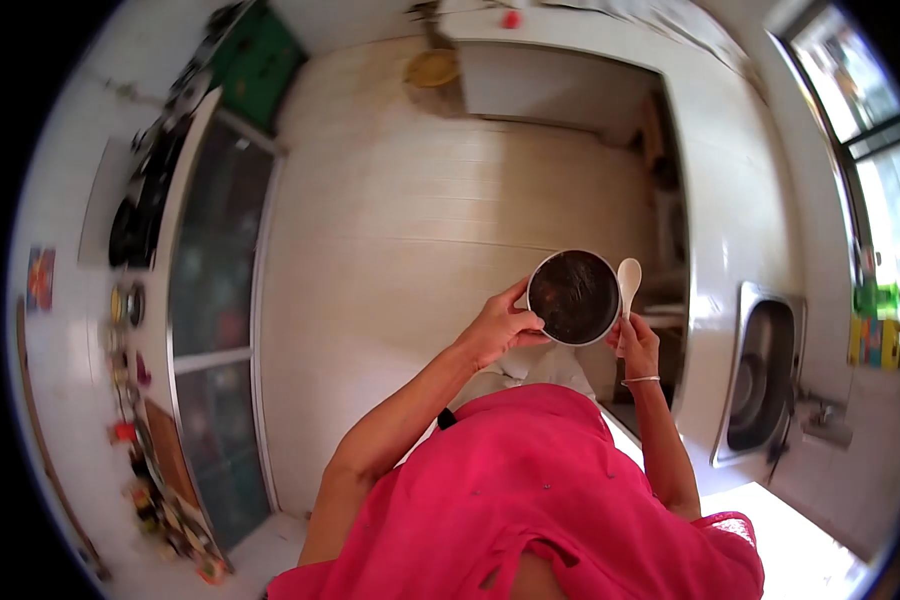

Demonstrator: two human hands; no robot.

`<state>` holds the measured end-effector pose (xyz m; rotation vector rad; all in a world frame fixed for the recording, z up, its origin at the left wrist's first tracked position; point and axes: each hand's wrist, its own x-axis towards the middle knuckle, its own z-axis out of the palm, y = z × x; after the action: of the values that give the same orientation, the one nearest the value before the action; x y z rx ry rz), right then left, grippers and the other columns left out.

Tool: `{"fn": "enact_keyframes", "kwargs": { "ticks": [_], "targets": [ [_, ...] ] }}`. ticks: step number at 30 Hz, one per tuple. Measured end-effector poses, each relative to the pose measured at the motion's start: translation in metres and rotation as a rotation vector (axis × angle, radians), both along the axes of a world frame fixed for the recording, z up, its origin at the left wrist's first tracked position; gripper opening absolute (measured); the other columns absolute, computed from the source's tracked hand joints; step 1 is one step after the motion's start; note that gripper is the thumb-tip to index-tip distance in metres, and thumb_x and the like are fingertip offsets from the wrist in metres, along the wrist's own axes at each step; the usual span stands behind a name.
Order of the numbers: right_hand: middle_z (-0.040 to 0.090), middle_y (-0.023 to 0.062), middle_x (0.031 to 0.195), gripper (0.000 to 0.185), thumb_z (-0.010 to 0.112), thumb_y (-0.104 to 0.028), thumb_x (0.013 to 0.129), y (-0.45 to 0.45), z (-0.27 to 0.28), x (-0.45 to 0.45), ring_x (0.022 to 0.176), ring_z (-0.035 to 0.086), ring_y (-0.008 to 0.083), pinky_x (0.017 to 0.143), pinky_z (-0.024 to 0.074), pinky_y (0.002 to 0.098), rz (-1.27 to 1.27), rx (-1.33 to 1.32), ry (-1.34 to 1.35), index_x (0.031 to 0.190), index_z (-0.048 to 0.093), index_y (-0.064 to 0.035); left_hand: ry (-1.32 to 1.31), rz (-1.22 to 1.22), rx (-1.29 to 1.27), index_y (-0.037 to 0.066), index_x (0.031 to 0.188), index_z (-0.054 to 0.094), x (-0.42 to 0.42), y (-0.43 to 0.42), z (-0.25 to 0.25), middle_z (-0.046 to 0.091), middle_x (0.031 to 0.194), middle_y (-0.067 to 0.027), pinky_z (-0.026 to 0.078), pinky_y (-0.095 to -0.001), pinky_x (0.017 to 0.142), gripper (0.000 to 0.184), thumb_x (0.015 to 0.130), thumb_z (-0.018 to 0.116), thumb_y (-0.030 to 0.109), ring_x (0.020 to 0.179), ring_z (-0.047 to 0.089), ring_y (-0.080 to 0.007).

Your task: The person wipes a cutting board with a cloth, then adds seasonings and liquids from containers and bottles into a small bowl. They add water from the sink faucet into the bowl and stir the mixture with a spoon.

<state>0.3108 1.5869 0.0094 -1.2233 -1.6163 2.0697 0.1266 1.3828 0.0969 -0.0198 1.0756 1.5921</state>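
A round pot (573, 298) with a dark inside and a pale rim is held out in front of my body, over the floor. My left hand (502, 328) is closed on its left rim, thumb near the inside edge. On the other side, my right hand (638, 347) grips a white spoon (628, 284), its bowl pointing away from me beside the pot's rim. The same hand is close against the pot; whether it also holds the pot is hidden. What lies in the pot is too dark to make out.
To the right runs a white counter (725, 190) with a steel sink (760, 380) and a green bottle (875, 298) near the window. A stove (158, 195) and glass-fronted cabinets (215, 270) line the left. A yellow basin (431, 68) stands on the floor (390, 190) ahead.
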Motion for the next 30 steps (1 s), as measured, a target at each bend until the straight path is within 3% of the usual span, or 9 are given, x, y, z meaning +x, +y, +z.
{"fn": "enact_keyframes", "kwargs": {
  "ticks": [2,5,8,15,18,22,30],
  "targets": [
    [0.055,-0.0014,0.075,0.025,0.053,-0.02,0.097,-0.026,-0.001,-0.043,0.057,0.049,0.0048,0.052,0.0424,0.0211,0.11,-0.001,-0.049,0.11,0.062,-0.0009,0.007,0.113,0.01,0.007,0.144,0.03,-0.022,-0.054,-0.004,0.056,0.119,-0.0123,0.056,-0.0386,0.087,0.069,0.081,0.055,-0.005,0.1,0.062,-0.022],
    [0.054,-0.0028,0.075,0.029,0.054,-0.024,0.096,-0.054,0.005,-0.106,0.053,0.043,0.0021,0.046,0.0365,0.0195,0.357,0.028,-0.091,0.114,0.062,-0.0024,-0.005,0.307,-0.025,0.006,0.145,0.028,-0.047,-0.125,-0.004,0.057,0.118,-0.0143,0.055,-0.0403,0.089,0.069,0.082,0.053,-0.006,0.098,0.063,-0.0232],
    [0.056,-0.0014,0.074,0.029,0.054,-0.023,0.096,-0.072,-0.007,-0.176,0.049,0.038,0.0011,0.042,0.0294,0.0184,0.485,-0.004,-0.047,0.107,0.063,0.0015,0.0,0.516,0.01,0.005,0.145,0.028,-0.071,-0.192,-0.015,0.059,0.115,-0.0154,0.054,-0.0415,0.09,0.068,0.082,0.051,-0.007,0.096,0.064,-0.024],
    [0.058,0.0013,0.088,0.025,0.053,-0.012,0.094,-0.154,0.012,-0.377,0.066,0.048,0.0037,0.053,0.0404,0.0191,0.808,-0.112,0.066,0.114,0.059,0.0013,0.042,0.956,0.021,0.007,0.143,0.033,-0.117,-0.319,0.035,0.055,0.123,-0.0122,0.053,-0.0409,0.093,0.064,0.082,0.051,-0.005,0.105,0.061,-0.0235],
    [0.058,0.0002,0.091,0.029,0.055,-0.013,0.093,-0.238,0.059,-0.464,0.071,0.051,0.0037,0.057,0.0451,0.0193,1.071,-0.029,0.034,0.119,0.057,-0.0017,0.031,1.182,0.052,0.007,0.142,0.033,-0.133,-0.38,0.039,0.057,0.117,-0.0132,0.054,-0.0383,0.091,0.067,0.081,0.055,-0.003,0.1,0.063,-0.0227],
    [0.062,0.0044,0.086,0.024,0.057,-0.013,0.092,-0.362,0.099,-0.539,0.066,0.054,0.0064,0.051,0.0493,0.0211,1.329,0.12,0.058,0.111,0.062,0.0009,0.054,1.401,0.056,0.005,0.139,0.035,-0.136,-0.46,0.048,0.056,0.122,-0.0156,0.053,-0.0416,0.093,0.063,0.081,0.056,-0.002,0.104,0.063,-0.0272],
    [0.061,0.004,0.076,0.015,0.062,-0.012,0.088,-0.613,0.115,-0.581,0.055,0.052,0.0067,0.047,0.0481,0.0224,1.371,0.111,0.28,0.094,0.066,0.0021,0.105,1.612,0.002,0.005,0.137,0.037,-0.128,-0.646,0.055,0.055,0.123,-0.0166,0.054,-0.043,0.09,0.061,0.079,0.057,-0.003,0.103,0.063,-0.0315]
  ]
}}
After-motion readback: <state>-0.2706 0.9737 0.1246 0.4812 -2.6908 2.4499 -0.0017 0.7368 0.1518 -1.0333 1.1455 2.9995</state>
